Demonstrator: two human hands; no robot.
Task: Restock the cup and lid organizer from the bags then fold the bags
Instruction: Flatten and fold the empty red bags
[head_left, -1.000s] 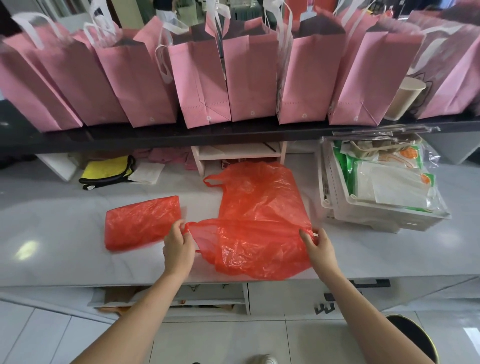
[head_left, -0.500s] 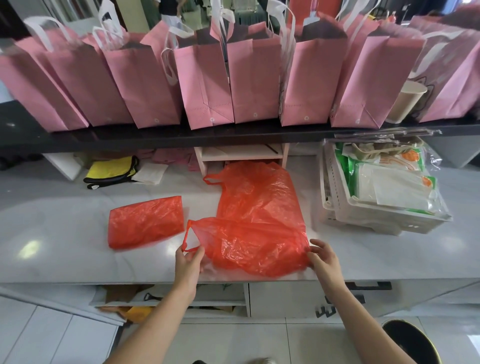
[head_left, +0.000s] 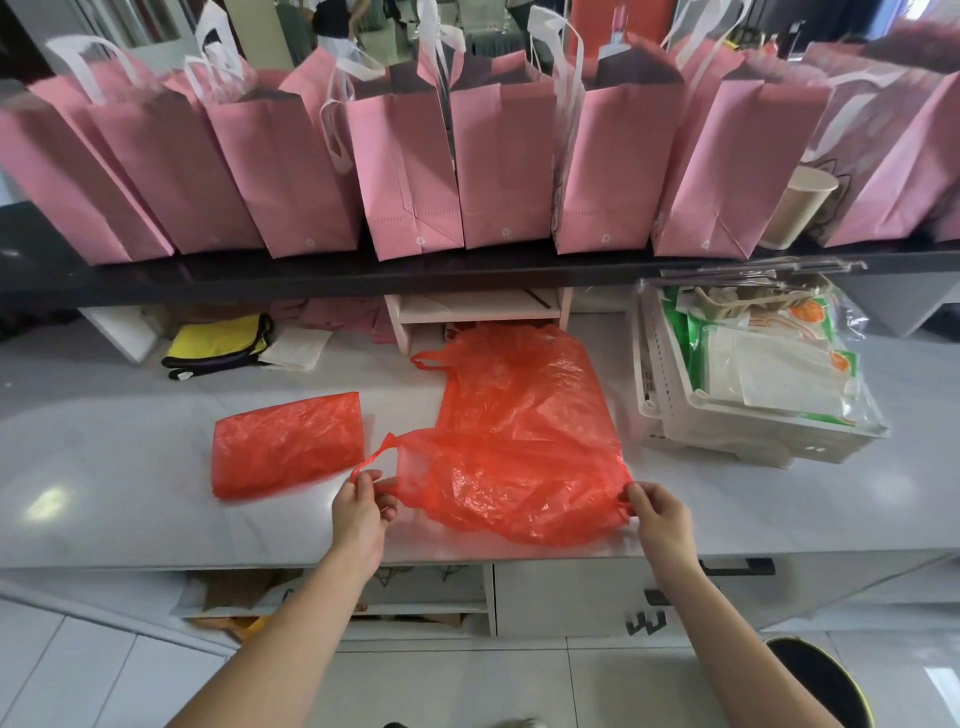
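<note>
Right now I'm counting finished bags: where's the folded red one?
In the head view the folded red bag lies flat on the white counter, left of the left hand and the unfolded red bag.

Both forearms are bare to the frame edge, no sleeves showing; left hand (head_left: 358, 512) and right hand (head_left: 662, 522) wear nothing.

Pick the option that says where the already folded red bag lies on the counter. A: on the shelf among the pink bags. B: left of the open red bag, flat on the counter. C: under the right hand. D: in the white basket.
B: the folded red bag lies flat on the counter, left of the open red bag that both hands pinch.
</note>
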